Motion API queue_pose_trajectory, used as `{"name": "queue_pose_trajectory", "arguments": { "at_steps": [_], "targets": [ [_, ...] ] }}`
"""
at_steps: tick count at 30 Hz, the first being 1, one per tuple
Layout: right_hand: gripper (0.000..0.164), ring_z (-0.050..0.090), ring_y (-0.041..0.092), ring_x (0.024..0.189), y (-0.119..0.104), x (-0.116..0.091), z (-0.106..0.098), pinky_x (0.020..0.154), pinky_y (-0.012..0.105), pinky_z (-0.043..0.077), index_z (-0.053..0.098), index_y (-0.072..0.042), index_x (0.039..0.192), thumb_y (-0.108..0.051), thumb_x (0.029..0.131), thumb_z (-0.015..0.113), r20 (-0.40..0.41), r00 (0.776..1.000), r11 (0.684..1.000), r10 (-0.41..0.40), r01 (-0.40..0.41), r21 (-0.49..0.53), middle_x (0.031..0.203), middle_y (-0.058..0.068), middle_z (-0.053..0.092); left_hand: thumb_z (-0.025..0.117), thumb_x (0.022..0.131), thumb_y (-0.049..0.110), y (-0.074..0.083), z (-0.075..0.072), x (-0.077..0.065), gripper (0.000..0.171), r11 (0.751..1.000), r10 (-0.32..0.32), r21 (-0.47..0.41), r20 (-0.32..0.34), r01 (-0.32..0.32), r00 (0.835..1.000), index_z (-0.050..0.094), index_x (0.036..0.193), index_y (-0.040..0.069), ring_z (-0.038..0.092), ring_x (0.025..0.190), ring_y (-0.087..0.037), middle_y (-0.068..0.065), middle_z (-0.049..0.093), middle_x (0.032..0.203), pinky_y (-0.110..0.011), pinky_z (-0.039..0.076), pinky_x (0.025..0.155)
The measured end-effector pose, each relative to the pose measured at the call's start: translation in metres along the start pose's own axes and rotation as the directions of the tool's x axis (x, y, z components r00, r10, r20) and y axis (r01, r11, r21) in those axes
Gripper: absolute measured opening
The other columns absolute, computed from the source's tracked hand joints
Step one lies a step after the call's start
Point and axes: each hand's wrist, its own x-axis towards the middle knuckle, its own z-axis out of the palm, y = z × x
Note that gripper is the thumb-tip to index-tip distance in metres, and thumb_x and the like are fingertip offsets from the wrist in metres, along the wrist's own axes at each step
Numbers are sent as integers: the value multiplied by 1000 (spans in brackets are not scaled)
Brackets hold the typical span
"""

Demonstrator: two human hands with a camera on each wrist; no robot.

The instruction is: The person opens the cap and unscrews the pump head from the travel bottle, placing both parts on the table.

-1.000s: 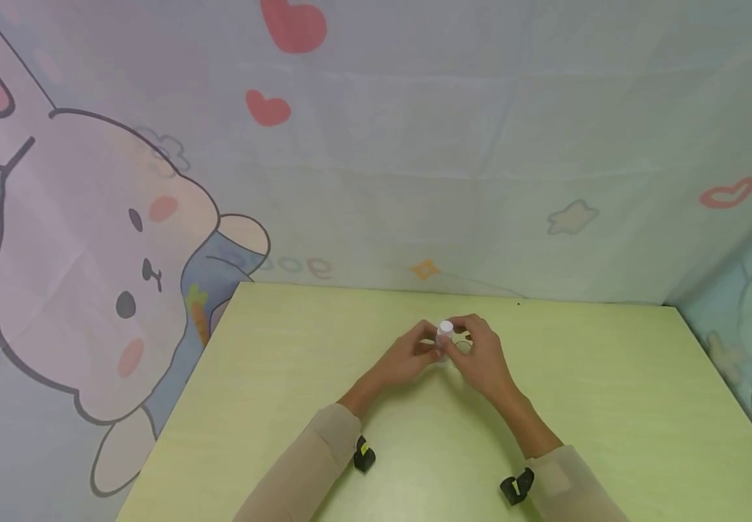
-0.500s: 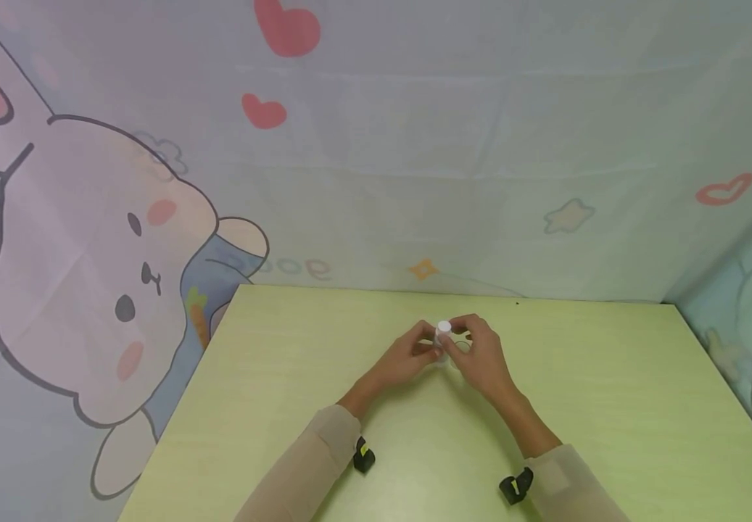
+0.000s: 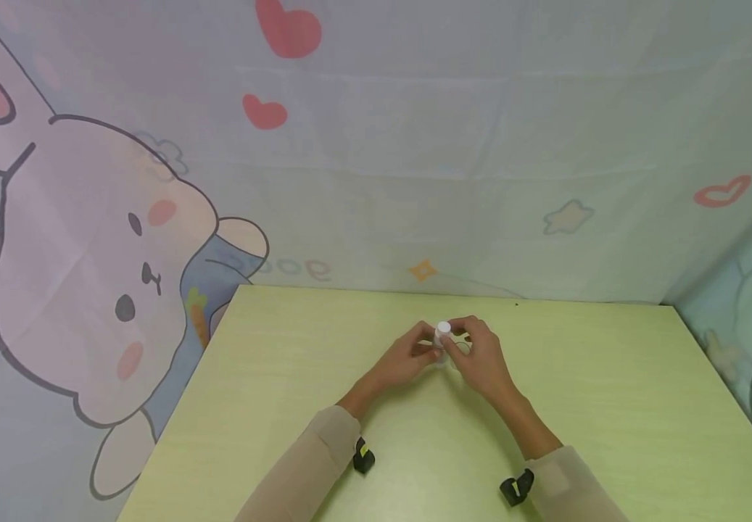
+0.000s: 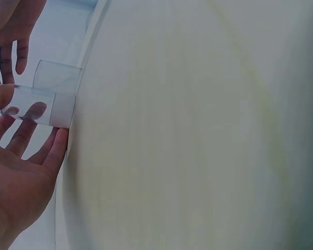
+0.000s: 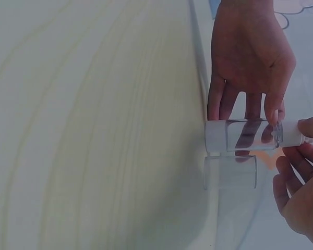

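Observation:
A small clear bottle [image 5: 216, 136] with a white top [image 3: 444, 328] stands upright at the middle of the table, its thick frosted base down at the table surface. My left hand [image 3: 402, 359] grips the clear body, thumb on one side and fingers on the other. From the right, my right hand [image 3: 483, 360] pinches the white top between thumb and fingers. Right beside the bottle, on the right hand's side, a clear open cylinder like a small cup or cover [image 5: 230, 179] stands on the table. In the left wrist view, the bottle's top end is cut off by the frame edge.
The pale yellow-green table [image 3: 271, 406] ends at a back edge just beyond the hands. Behind it hangs a cloth backdrop [image 3: 376, 145] printed with a rabbit and hearts. Black wrist devices sit by the left cuff [image 3: 364, 457] and the right cuff [image 3: 516, 487].

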Motion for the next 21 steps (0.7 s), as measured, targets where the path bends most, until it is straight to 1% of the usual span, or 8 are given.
{"name": "queue_pose_trajectory", "arguments": {
  "at_steps": [3, 8, 15, 21],
  "targets": [
    [26, 62, 34, 109, 0, -1, 1, 92, 54, 56, 67, -1, 121, -15, 100, 76, -13, 1000, 1000, -9, 9, -4, 115, 14, 69, 63, 109, 16, -2, 1, 1, 19, 1000, 3, 0, 0, -3, 1000, 56, 126, 13, 64, 131, -34, -6, 62, 136, -40, 55, 106],
    [27, 61, 33, 111, -1, -1, 1, 93, 53, 55, 67, -2, 120, -18, 100, 77, -22, 1000, 1000, 7, -7, 2, 117, 13, 68, 64, 108, 18, -1, 1, 1, 20, 1000, -6, 16, -1, 6, 1000, 56, 126, 14, 65, 130, -31, -4, 62, 136, -36, 55, 106],
    [29, 60, 32, 113, 0, 0, 1, 94, 57, 53, 67, -2, 119, -21, 99, 78, -27, 1000, 1000, 8, -7, 24, 117, 13, 67, 64, 109, 20, -2, 1, 1, 20, 1000, -1, 18, 9, 1, 1000, 55, 126, 17, 64, 131, -33, -2, 61, 138, -36, 55, 106],
    [28, 60, 32, 112, 0, 0, -1, 95, 55, 54, 67, -1, 118, -19, 100, 78, -17, 1000, 1000, 12, -12, 16, 117, 13, 67, 63, 109, 20, -3, 4, 2, 19, 1000, 11, 28, 10, -11, 1000, 55, 126, 16, 64, 131, -33, -4, 62, 138, -36, 54, 106]
  ]
}}
